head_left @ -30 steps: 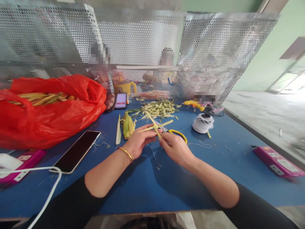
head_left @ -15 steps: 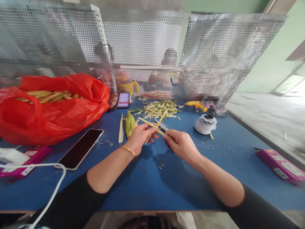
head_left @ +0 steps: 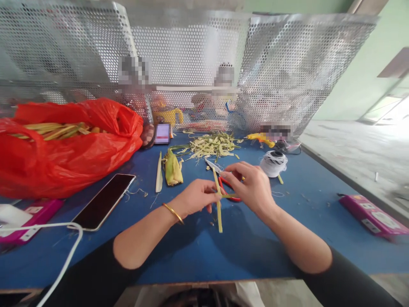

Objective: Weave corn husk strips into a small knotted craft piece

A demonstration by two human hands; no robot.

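Note:
My left hand (head_left: 198,197), with a gold bangle at its wrist, pinches two pale green husk-like strips where they cross. One strip (head_left: 219,217) points toward me and away; the other (head_left: 228,196) runs sideways toward my right hand (head_left: 254,183). That hand is palm-down with fingers bent and thumb and forefinger close together; what lies between them, if anything, is hidden. Under it, red-handled scissors (head_left: 227,184) lie partly covered, their blades pointing away. A corn husk bundle (head_left: 173,168) and a flat husk piece (head_left: 159,172) lie left of my hands.
Husk shreds (head_left: 214,146) are heaped beyond my hands. A spool of white thread (head_left: 273,163) and a yellow glue gun (head_left: 261,138) are at the right. At the left are a red plastic bag (head_left: 79,166) of husk strips and a phone (head_left: 105,202). A perforated metal screen (head_left: 188,51) stands behind.
The crossed strips have turned and come nearer to me. My right hand has moved right and lifted its fingers off the strip end, uncovering more of the scissors.

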